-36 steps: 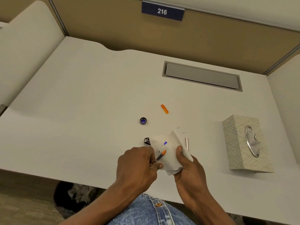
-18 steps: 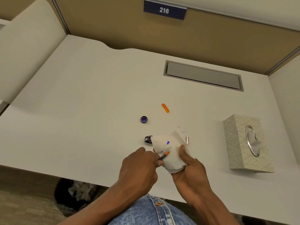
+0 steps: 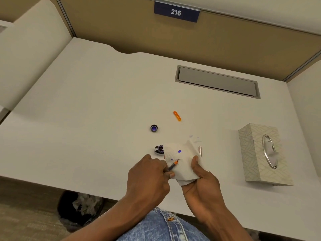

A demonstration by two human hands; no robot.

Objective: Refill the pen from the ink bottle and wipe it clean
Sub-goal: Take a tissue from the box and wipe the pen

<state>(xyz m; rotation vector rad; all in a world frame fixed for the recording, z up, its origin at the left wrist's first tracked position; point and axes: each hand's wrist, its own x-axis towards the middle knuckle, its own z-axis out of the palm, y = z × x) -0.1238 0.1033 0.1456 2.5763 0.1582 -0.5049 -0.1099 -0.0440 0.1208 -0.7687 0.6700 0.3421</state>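
Observation:
My left hand (image 3: 147, 173) grips a thin pen part (image 3: 173, 165) with a dark body and an orange tip; the tip presses into a white tissue (image 3: 182, 164) held up by my right hand (image 3: 202, 185). The tissue carries a few blue-purple ink spots. Behind the tissue's left edge stands the open ink bottle (image 3: 159, 150), partly hidden. Its dark cap (image 3: 154, 128) lies upside down farther back. An orange pen piece (image 3: 177, 116) lies beyond it. A slim metallic pen piece (image 3: 200, 150) shows at the tissue's right edge.
A patterned tissue box (image 3: 255, 153) with a metal-ringed opening sits at the right. A grey cable hatch (image 3: 217, 81) is set into the white desk (image 3: 86, 119) at the back. Faint ink smudges mark the desk behind the tissue. A waste bin (image 3: 78, 207) stands under the desk.
The pen's tip has slid down and left across the tissue, closer to my left hand. My right hand has shifted the tissue slightly. Other items have stayed put.

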